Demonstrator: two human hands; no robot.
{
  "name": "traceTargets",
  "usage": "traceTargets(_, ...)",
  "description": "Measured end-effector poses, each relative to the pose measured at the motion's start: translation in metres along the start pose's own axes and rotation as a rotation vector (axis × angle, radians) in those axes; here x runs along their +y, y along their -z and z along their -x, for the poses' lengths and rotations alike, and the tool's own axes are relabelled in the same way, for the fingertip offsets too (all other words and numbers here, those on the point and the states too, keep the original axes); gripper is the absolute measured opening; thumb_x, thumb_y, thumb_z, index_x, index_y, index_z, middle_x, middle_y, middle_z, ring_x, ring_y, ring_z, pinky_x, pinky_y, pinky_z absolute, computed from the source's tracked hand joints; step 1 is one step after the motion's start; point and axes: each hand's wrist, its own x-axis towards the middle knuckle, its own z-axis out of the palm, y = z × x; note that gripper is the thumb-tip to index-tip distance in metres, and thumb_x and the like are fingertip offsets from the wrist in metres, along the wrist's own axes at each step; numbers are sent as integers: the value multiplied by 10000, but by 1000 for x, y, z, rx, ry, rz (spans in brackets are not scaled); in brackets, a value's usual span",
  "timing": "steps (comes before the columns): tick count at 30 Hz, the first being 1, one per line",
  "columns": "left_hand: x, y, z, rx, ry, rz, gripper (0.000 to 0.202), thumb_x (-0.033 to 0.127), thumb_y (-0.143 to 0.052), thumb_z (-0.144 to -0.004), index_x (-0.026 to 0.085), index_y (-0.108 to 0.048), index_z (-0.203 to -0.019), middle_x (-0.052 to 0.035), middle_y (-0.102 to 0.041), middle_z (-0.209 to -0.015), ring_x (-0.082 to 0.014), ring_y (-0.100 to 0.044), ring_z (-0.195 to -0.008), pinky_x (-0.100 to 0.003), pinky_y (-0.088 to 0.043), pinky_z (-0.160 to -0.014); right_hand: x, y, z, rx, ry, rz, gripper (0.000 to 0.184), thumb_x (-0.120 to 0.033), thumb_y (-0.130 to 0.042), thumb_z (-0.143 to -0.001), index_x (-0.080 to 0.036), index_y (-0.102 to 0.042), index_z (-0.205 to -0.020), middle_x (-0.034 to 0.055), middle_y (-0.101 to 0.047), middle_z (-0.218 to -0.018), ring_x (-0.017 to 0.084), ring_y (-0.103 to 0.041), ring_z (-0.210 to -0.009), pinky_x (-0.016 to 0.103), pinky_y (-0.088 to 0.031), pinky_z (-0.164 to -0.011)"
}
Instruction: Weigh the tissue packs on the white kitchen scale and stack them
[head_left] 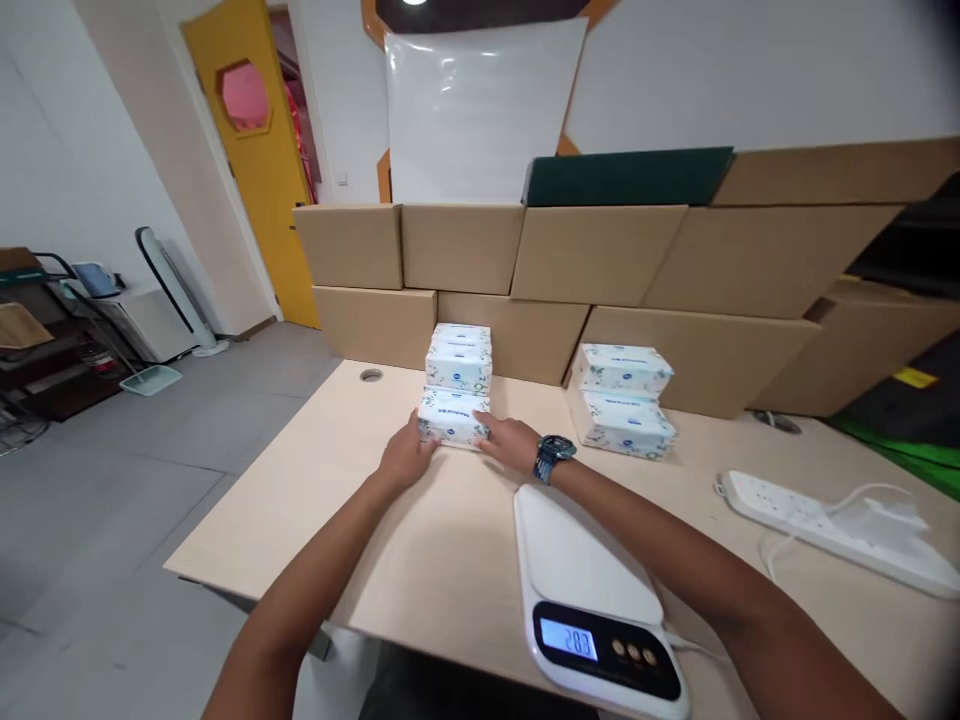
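Both my hands grip a white tissue pack with a leaf print, at the front of the left stack. My left hand presses its left end, fingers curled round the side. From the right, my right hand holds the other end, its thumb at the front; a dark watch sits on that wrist. Just behind are more tissue packs, stacked and in a row. A second stack of tissue packs stands to the right. Below my right forearm lies a white digital scale with a lit display.
Cardboard boxes form a wall along the table's back edge, a dark green box on top. A white power strip with plugs and cables lies at the right. The wooden table ends at the left above a grey floor.
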Motion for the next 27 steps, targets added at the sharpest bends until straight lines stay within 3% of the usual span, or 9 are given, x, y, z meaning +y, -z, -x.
traceTargets(4,-14,-10,-11,-11,79,-32,528,383,-540,-1033,123,-510,-1492,-252,-746,-1361,-416,-729,-1261,-532,-582,-1020,-4,-5,-18,-8,41,112,459,-327,-530,-1077,-159,-566,-1503,203,-833,-1175,344,-806,-1081,378,-571,-853)
traceTargets(8,-22,-16,-11,-4,89,-17,690,406,-567,-1019,112,-378,-1614,-268,-628,-1542,-419,-630,-1424,-560,-523,-1150,10,-11,-15,8,37,58,569,-368,-550,-1063,-185,-481,-1596,183,-835,-1195,351,-809,-1068,409,-585,-866)
traceTargets(12,-20,-11,-6,88,45,12,800,479,-567,-1021,96,-275,-1660,-282,-330,-1760,-395,-324,-1665,-587,-313,-1345,54,-9,21,172,-33,-112,605,-447,-569,-1025,-217,-529,-1582,152,-808,-1306,358,-786,-1149,500,-577,-1027)
traceTargets(14,-11,-6,-1,145,-81,43,755,521,-581,-1016,130,-353,-1620,-252,-327,-1768,-377,-259,-1692,-600,-226,-1381,87,-5,48,315,-112,-213,565,-477,-540,-1019,-203,-610,-1508,160,-746,-1430,356,-725,-1289,529,-505,-1172)
traceTargets(16,6,-5,3,170,-236,138,671,562,-601,-1009,178,-470,-1543,-217,-442,-1712,-373,-334,-1662,-611,-218,-1381,123,-3,72,478,-241,-324,604,-507,-527,-1000,-151,-621,-1479,198,-655,-1545,361,-623,-1431,539,-416,-1271)
traceTargets(19,52,-26,-2,-7,-185,380,679,631,-605,-998,218,-518,-1531,-160,-505,-1682,-364,-398,-1627,-568,-231,-1382,177,-5,95,698,-505,-528,786,-575,-540,-958,-86,-482,-1570,258,-516,-1653,377,-512,-1529,571,-364,-1305)
traceTargets(21,92,-59,-18,-166,-86,480,744,669,-577,-1002,222,-477,-1588,-150,-459,-1724,-365,-405,-1626,-528,-289,-1364,204,-6,99,799,-678,-677,856,-607,-517,-963,-98,-371,-1637,263,-424,-1715,373,-451,-1578,579,-332,-1318)
traceTargets(23,133,-103,-42,-275,14,547,803,701,-545,-1004,200,-443,-1622,-175,-410,-1755,-379,-382,-1642,-515,-308,-1354,220,-4,97,854,-794,-823,833,-624,-475,-990,-128,-361,-1650,249,-402,-1735,361,-404,-1614,573,-295,-1336)
traceTargets(27,201,-178,-92,-405,23,682,847,766,-438,-1007,120,-546,-1545,-250,-532,-1655,-441,-464,-1583,-604,-389,-1293,221,15,93,830,-744,-1096,739,-688,-563,-965,-146,-634,-1463,202,-696,-1494,353,-594,-1472,529,-423,-1276)
